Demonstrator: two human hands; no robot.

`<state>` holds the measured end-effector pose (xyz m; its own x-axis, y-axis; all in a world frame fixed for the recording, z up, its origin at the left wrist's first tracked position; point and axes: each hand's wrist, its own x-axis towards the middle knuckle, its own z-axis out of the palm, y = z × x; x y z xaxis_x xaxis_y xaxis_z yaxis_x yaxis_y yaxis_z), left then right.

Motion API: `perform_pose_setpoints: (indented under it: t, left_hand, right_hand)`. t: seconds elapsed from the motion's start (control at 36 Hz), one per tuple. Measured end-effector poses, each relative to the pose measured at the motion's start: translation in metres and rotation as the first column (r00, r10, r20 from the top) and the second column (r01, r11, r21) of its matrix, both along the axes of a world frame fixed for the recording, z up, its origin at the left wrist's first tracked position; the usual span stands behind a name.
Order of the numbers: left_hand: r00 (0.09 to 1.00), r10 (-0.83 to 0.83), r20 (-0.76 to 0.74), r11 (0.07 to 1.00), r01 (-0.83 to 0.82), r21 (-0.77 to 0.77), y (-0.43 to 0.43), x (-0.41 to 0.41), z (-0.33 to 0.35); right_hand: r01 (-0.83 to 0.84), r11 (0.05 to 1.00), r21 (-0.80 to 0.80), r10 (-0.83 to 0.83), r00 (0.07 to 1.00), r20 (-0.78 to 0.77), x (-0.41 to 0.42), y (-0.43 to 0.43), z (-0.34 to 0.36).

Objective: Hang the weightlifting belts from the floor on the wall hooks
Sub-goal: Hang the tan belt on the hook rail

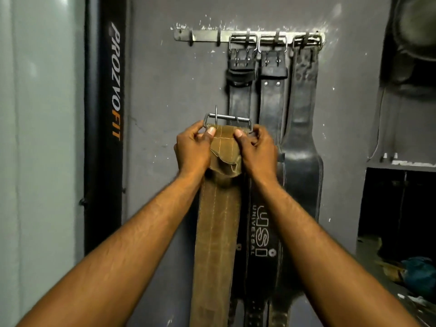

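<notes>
I hold a tan suede weightlifting belt [215, 223] up in front of the grey wall, its strap hanging straight down. My left hand [192, 149] and my right hand [258, 149] grip its top end, one at each side just below the metal buckle [226, 120], whose prong points upward. High on the wall is a metal hook rail [205, 36]. Its two left hooks are bare. Three black leather belts [271, 95] hang by their buckles from the right hooks. The buckle is well below the rail.
A black upright pad marked PROZVOFIT [112, 114] stands at the left beside a pale panel. At the right is a dark shelf recess [398, 204], with a blue bundle [417, 274] and clutter on a low ledge.
</notes>
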<state>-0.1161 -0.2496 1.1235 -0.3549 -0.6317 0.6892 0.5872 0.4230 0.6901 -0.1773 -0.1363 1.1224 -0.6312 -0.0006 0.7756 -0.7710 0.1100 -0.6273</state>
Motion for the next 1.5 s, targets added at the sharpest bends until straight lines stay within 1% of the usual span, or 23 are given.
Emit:
perform_pose_setpoints:
  t: [0.11,0.17,0.25,0.33,0.39,0.53,0.56,0.67,0.75,0.86,0.94,1.03,1.14,1.19,1.25,1.31,1.33,1.39,1.44,1.5]
  left_hand:
    - [0.996,-0.022,-0.085,1.0,0.022,-0.009,-0.022,-0.032,0.056]
    - [0.993,-0.023,-0.119,1.0,0.021,-0.021,-0.032,-0.043,0.084]
    - [0.991,-0.009,-0.136,0.999,0.003,-0.047,-0.047,-0.058,0.123]
    - [0.989,-0.002,-0.146,0.997,-0.009,-0.07,-0.061,-0.07,0.157]
    - [0.988,0.029,-0.151,0.994,-0.044,-0.096,-0.069,-0.076,0.178]
    - [0.986,0.066,-0.151,0.986,-0.088,-0.143,-0.087,-0.088,0.223]
    - [0.987,0.058,-0.152,0.987,-0.08,-0.14,-0.089,-0.09,0.231]
    - [0.995,0.028,-0.098,0.993,-0.039,-0.111,-0.096,-0.1,0.254]
    - [0.996,0.077,-0.046,0.988,-0.082,-0.129,-0.101,-0.11,0.259]
    - [0.987,0.16,-0.011,0.965,-0.159,-0.21,-0.105,-0.12,0.261]
    - [0.978,0.21,-0.005,0.95,-0.206,-0.234,-0.102,-0.118,0.267]
    - [0.977,0.213,0.009,0.955,-0.206,-0.213,-0.103,-0.117,0.273]
    - [0.976,0.217,0.029,0.937,-0.201,-0.285,-0.106,-0.121,0.257]
    - [0.977,0.213,0.022,0.931,-0.196,-0.308,-0.107,-0.124,0.247]
    - [0.984,0.176,-0.008,0.944,-0.171,-0.283,-0.105,-0.122,0.241]
    - [0.991,0.129,-0.047,0.963,-0.137,-0.234,-0.102,-0.122,0.235]
    - [0.994,0.092,-0.059,0.975,-0.102,-0.198,-0.102,-0.121,0.232]
    - [0.999,-0.023,-0.049,0.991,0.016,-0.129,-0.1,-0.121,0.219]
    - [0.99,-0.137,-0.036,0.982,0.132,-0.132,-0.097,-0.119,0.2]
    - [0.973,-0.218,-0.069,0.962,0.203,-0.183,-0.096,-0.119,0.178]
  right_hand:
    - [-0.012,0.999,-0.034,0.009,0.996,-0.083,-0.03,-0.018,0.061]
    - [0.012,0.999,-0.033,-0.016,0.993,-0.115,-0.038,-0.025,0.092]
    - [0.028,0.998,-0.051,-0.036,0.987,-0.158,-0.049,-0.036,0.133]
    - [-0.029,0.998,-0.061,0.018,0.985,-0.17,-0.059,-0.051,0.167]
    - [-0.036,0.997,-0.071,0.021,0.98,-0.196,-0.064,-0.057,0.188]
    - [0.053,0.998,-0.019,-0.056,0.97,-0.238,-0.074,-0.07,0.234]
    - [0.072,0.997,-0.012,-0.072,0.962,-0.263,-0.074,-0.072,0.242]
    - [0.163,0.986,0.021,-0.153,0.957,-0.248,-0.075,-0.08,0.262]
    - [0.227,0.973,0.036,-0.213,0.948,-0.236,-0.081,-0.083,0.263]
    - [0.318,0.947,0.054,-0.291,0.915,-0.278,-0.084,-0.088,0.261]
    - [0.305,0.949,0.085,-0.277,0.93,-0.243,-0.079,-0.085,0.27]
    - [0.29,0.95,0.118,-0.263,0.943,-0.203,-0.077,-0.083,0.278]
    - [0.343,0.924,0.166,-0.311,0.931,-0.192,-0.078,-0.089,0.265]
    - [0.352,0.922,0.164,-0.314,0.924,-0.219,-0.081,-0.09,0.254]
    - [0.346,0.928,0.139,-0.3,0.915,-0.27,-0.08,-0.09,0.241]
    - [0.301,0.949,0.089,-0.263,0.918,-0.297,-0.079,-0.088,0.227]
    - [0.267,0.961,0.071,-0.236,0.925,-0.297,-0.079,-0.089,0.22]
    - [0.212,0.973,0.086,-0.178,0.936,-0.303,-0.078,-0.091,0.204]
    - [0.167,0.981,0.103,-0.123,0.932,-0.342,-0.077,-0.092,0.186]
    - [0.124,0.99,0.064,-0.092,0.925,-0.37,-0.075,-0.091,0.166]
